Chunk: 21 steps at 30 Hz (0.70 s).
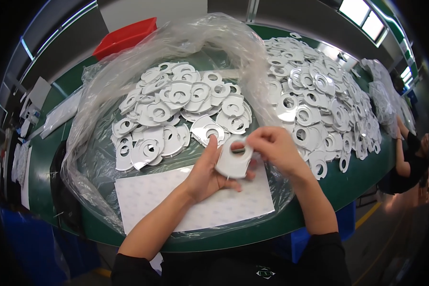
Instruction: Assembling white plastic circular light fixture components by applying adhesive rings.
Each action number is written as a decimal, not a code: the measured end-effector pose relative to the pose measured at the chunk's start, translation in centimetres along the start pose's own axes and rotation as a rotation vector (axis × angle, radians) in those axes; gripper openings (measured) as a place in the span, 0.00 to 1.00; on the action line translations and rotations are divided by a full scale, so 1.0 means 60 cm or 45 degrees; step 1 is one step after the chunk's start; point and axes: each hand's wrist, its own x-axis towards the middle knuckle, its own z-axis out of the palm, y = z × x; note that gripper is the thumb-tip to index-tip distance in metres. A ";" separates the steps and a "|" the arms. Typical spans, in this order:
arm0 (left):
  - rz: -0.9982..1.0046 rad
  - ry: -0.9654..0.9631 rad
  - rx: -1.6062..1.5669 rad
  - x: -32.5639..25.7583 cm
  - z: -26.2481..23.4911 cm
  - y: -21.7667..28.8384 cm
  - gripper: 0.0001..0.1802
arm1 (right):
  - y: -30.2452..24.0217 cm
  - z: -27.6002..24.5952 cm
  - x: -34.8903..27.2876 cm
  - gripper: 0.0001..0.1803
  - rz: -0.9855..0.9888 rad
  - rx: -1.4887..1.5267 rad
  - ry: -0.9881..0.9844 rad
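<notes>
A flat white plastic part with a round hole (232,166) rests tilted across the fingers of my left hand (204,172), whose thumb presses along its left edge. My right hand (276,148) pinches at the part's upper right rim; whether something small sits between those fingertips is hidden. Below both hands lies a white sheet (190,205) on clear plastic film. Just beyond it, a heap of like white parts (178,95) lies inside an open clear plastic bag (88,124).
A larger pile of the same parts (314,95) covers the right of the green table (357,183). At the back left stands a red bin (126,38). Another person (407,157) is at the far right, beside more clear plastic (383,90). A blue crate (345,224) shows below the table edge.
</notes>
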 end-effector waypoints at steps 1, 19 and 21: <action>0.085 -0.100 -0.040 -0.006 0.001 0.005 0.40 | -0.004 -0.015 0.003 0.10 0.018 0.049 0.086; 0.824 0.539 2.663 0.002 -0.069 0.050 0.29 | 0.035 0.074 -0.034 0.20 -0.875 -0.926 -0.575; 0.806 0.589 2.612 0.001 -0.066 0.050 0.30 | 0.035 0.077 -0.040 0.23 -0.821 -0.953 -0.623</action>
